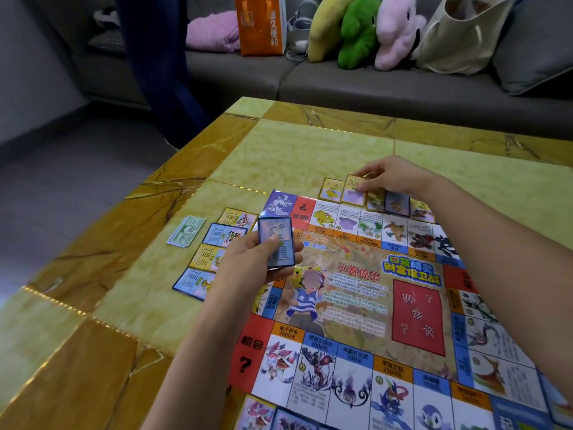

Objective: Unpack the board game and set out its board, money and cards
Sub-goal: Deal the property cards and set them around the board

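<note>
Board (356, 293) flat — right hand (391, 179) pinches far-edge card (352, 193), left hand (248, 262) grips deck (276, 238).

Board (356, 305) runs off bottom and right edges; print on held card (274, 228) unreadable.

The table (310, 156) looks like polished stone, yellow and veined, smooth and glossy with glints along its inlaid seams. The board (356, 305) is a thin printed sheet, glossy, with pale glare across its middle. The blue card stack (276, 228) at the left has a shiny, laminated-looking face; the yellow card (350, 193) at the far edge looks like slick printed card. The money (186, 230) to the left is matt paper. Beyond, the sofa (372, 85) is matt grey woven cloth, the plush toys (359, 32) fuzzy, the tote bag (465, 35) plain cloth, the orange bag (260, 26) smooth paper.
</note>
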